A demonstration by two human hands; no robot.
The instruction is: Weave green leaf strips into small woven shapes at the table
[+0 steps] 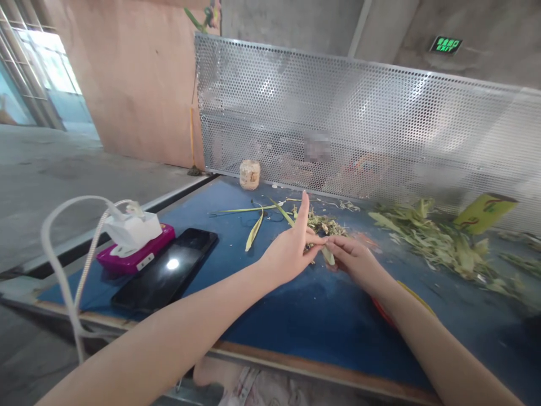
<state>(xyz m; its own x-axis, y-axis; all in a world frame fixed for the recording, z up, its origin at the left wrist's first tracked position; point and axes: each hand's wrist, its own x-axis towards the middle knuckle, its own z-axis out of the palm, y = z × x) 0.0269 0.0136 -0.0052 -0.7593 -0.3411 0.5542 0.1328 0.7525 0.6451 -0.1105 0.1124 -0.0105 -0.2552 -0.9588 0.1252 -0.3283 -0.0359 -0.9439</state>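
Note:
Over the middle of the blue tabletop (304,321), my left hand (291,248) and my right hand (350,256) meet at the fingertips. A short pale-green leaf strip (328,255) hangs between them, pinched by the right fingers. My left thumb and a finger are pressed together at its upper end, while the index finger points up. Behind the hands lies a small heap of dried plant bits (327,224). To its left, a loose yellow-green leaf (255,232) rests on the table.
A perforated metal screen (359,118) stands along the back. At left are a black phone (169,270) and a magenta power strip (137,251) with a white charger and cables. A leaf pile (431,237) and a yellow-green box (486,213) lie right. A jar-like object (249,175) stands behind.

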